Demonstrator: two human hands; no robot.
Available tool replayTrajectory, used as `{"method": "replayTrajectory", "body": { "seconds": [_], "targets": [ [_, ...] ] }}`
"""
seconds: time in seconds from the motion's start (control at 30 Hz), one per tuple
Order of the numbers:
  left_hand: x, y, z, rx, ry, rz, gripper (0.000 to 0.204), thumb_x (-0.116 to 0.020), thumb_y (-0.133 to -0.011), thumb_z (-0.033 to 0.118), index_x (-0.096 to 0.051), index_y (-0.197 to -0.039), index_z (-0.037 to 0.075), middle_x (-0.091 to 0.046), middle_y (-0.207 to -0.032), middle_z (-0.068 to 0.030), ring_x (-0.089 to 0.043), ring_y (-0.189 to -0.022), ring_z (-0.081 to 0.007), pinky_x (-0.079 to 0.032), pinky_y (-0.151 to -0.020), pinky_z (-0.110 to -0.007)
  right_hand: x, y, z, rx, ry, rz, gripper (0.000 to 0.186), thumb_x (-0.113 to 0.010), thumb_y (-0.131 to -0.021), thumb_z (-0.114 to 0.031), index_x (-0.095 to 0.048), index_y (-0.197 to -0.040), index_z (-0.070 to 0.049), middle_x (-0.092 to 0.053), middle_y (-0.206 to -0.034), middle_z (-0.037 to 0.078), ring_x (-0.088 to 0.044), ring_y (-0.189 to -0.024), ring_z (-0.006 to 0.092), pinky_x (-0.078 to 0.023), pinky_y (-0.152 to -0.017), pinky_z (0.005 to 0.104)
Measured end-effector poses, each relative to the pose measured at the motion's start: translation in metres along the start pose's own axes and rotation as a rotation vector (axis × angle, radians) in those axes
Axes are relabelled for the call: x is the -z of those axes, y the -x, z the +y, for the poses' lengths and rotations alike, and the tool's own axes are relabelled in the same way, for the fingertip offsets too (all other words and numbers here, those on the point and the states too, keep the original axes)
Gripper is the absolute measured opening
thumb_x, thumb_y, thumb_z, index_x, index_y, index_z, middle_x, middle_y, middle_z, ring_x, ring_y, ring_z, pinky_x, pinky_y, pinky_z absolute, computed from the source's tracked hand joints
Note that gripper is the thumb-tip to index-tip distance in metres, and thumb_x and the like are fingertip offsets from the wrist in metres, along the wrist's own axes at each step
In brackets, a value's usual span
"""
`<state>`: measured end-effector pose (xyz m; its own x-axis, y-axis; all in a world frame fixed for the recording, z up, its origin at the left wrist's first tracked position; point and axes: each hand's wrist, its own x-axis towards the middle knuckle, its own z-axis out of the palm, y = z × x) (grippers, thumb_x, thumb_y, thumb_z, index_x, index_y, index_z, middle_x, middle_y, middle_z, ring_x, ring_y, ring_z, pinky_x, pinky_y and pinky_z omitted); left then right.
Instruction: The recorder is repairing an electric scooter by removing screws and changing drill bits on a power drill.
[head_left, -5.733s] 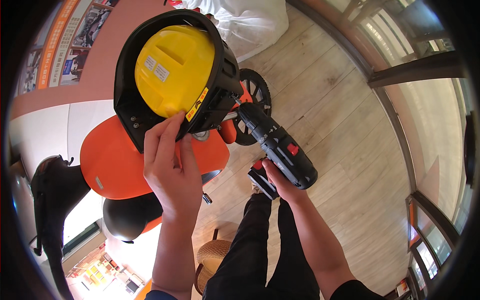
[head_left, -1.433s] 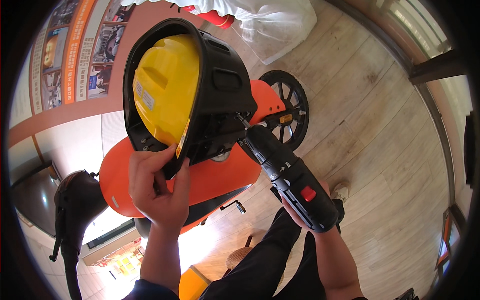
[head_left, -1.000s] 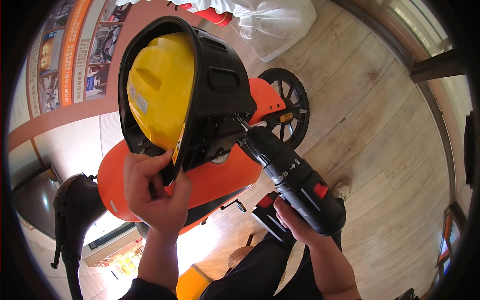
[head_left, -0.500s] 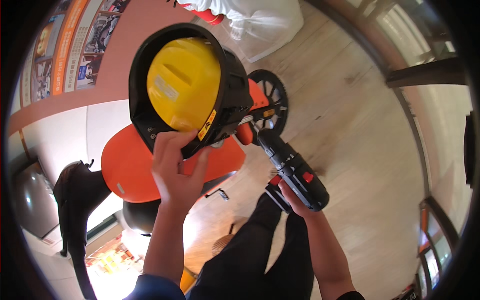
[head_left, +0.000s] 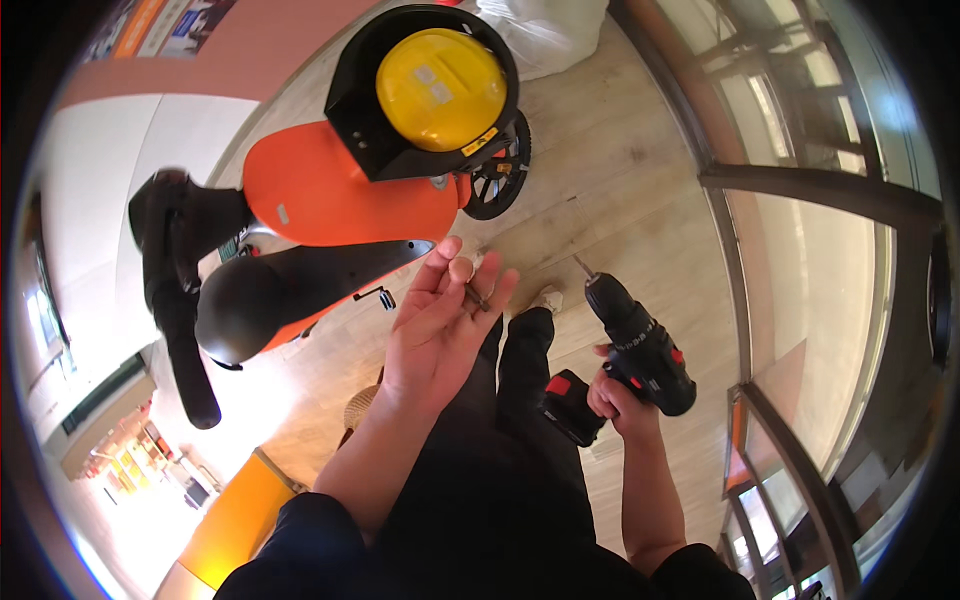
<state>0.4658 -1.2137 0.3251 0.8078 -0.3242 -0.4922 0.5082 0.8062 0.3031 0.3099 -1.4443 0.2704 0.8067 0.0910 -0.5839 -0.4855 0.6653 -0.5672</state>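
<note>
Away from the scooter, my right hand (head_left: pixel 622 402) grips the handle of a black cordless drill (head_left: pixel 640 345) with red parts, its bit pointing up and left. My left hand (head_left: pixel 432 335) is turned palm up in front of me, thumb against the fingers, with a small dark screw (head_left: pixel 478 297) held at the fingertips. Beyond it stands an orange and black scooter (head_left: pixel 310 185). At its rear sits a black open box (head_left: pixel 355 115), tipped so its opening faces me, with a yellow hard hat (head_left: pixel 440 88) inside. Whether the screw's head is covered by the fingers, I cannot tell.
The scooter's rear wheel (head_left: pixel 500 180) rests on the wooden floor (head_left: pixel 610 150), and its black handlebar (head_left: pixel 180 300) reaches left. White covered material (head_left: pixel 555 35) lies at the far side. Dark-framed glass panels (head_left: pixel 800 190) run along the right. An orange-yellow panel (head_left: pixel 235 520) is lower left.
My left hand has come off the box and turned palm up with the screw. The drill has moved away from the box to the right. The scooter now appears farther off.
</note>
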Motion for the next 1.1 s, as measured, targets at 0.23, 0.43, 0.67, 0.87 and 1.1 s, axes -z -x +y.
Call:
{"method": "replayTrajectory", "body": {
  "seconds": [0.23,0.43,0.67,0.87,1.1],
  "targets": [
    [-0.037,0.063,0.017,-0.148,-0.084,-0.055,0.046,-0.046,-0.103,-0.009,-0.040,-0.146,0.006,-0.067,-0.129,-0.0085,-0.047,-0.142,-0.0376,-0.039,-0.120,-0.054,-0.037,0.050,-0.033,0.043,0.374,-0.163,0.052,-0.071,-0.088,-0.004,-0.054,-0.137,0.000,-0.057,-0.066,0.001,-0.049,-0.049,0.0088,-0.040,-0.048,0.0256],
    [-0.072,0.132,0.056,-0.258,-0.557,0.037,0.054,-0.063,-0.096,-0.007,-0.041,-0.145,0.004,-0.071,-0.119,-0.0139,-0.063,-0.126,-0.0336,-0.054,-0.106,-0.045,-0.096,0.069,-0.075,0.004,0.413,-0.377,0.057,-0.073,-0.086,-0.005,-0.054,-0.139,0.003,-0.056,-0.066,0.002,-0.049,-0.050,0.0098,-0.040,-0.049,0.0264],
    [-0.109,0.185,0.089,-0.435,-0.685,0.036,0.056,-0.070,-0.090,-0.009,-0.045,-0.140,-0.003,-0.075,-0.108,-0.0190,-0.072,-0.106,-0.0266,-0.060,-0.091,-0.035,-0.134,0.070,-0.106,-0.092,0.326,-0.678,0.041,-0.079,-0.086,-0.012,-0.061,-0.119,0.003,-0.062,-0.072,0.002,-0.057,-0.058,0.0102,-0.046,-0.052,0.0247],
    [-0.124,0.210,0.097,-0.781,-0.926,-0.129,0.045,-0.057,-0.090,-0.019,-0.052,-0.133,-0.007,-0.076,-0.106,-0.0201,-0.073,-0.101,-0.0213,-0.063,-0.084,-0.032,-0.150,0.050,-0.102,-0.153,0.280,-0.932,0.033,-0.073,-0.087,-0.017,-0.059,-0.110,0.001,-0.059,-0.069,0.003,-0.054,-0.055,0.0104,-0.042,-0.050,0.0253],
    [-0.130,0.227,0.112,-0.895,-1.064,-0.209,0.040,-0.065,-0.090,-0.016,-0.051,-0.127,-0.008,-0.074,-0.106,-0.0235,-0.075,-0.097,-0.0266,-0.064,-0.074,-0.030,-0.166,0.038,-0.086,-0.170,0.230,-0.974,0.040,-0.072,-0.086,-0.018,-0.056,-0.116,0.003,-0.054,-0.065,0.001,-0.049,-0.050,0.0080,-0.038,-0.046,0.0232]
  ]
}}
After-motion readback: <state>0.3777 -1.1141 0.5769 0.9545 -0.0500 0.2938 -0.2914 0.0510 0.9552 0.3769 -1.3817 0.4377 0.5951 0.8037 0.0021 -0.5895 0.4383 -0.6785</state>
